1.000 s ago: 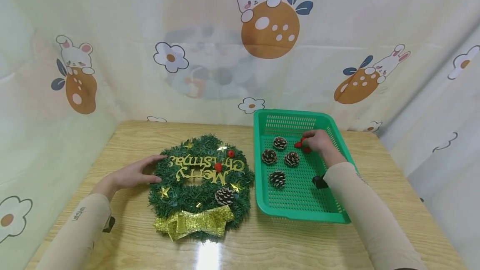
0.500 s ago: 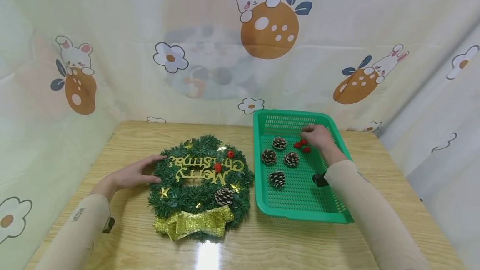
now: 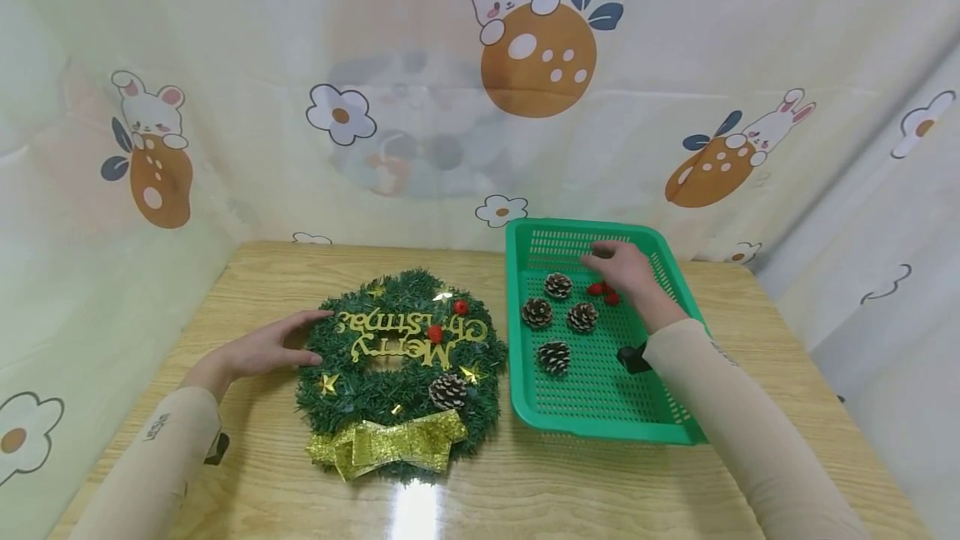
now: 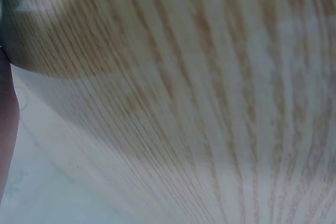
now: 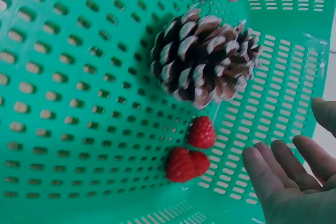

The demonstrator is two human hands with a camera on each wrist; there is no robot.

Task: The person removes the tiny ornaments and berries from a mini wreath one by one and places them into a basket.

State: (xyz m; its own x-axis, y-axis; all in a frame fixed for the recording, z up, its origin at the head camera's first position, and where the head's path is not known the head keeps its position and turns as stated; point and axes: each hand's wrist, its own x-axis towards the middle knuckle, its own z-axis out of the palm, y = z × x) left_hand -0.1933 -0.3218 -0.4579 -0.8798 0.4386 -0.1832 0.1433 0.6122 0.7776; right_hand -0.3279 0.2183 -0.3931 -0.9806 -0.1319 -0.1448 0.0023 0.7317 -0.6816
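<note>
The red raspberries (image 5: pixel 180 166) look artificial and should prove light, perhaps slightly yielding, with a bumpy skin that would resist slipping; a gentle thumb-and-finger pinch across the widest part of one berry would suit, since squeezing hard might dent it. They lie on the floor of the green plastic basket (image 3: pixel 630 433), two pressed together and the third just beside them. The right hand (image 3: pixel 624 268) is empty, its fingers extended and the thumb parted from them; seen from the head, the berries sit just on the person's side of the fingertips, and the right wrist view shows bare basket between berries and fingers. The pinecone (image 5: pixel 205 59) near them is probably light and stiff, with scales that could chip, so its body is the safer hold. Well to the left, the Christmas wreath (image 3: pixel 390 390) rests on the table, likely light and springy, best held by its outer ring. The left hand (image 3: pixel 266 348) grasps nothing plainly: its fingers and thumb spread against the wreath's left edge, and how firmly they press cannot be told.
</note>
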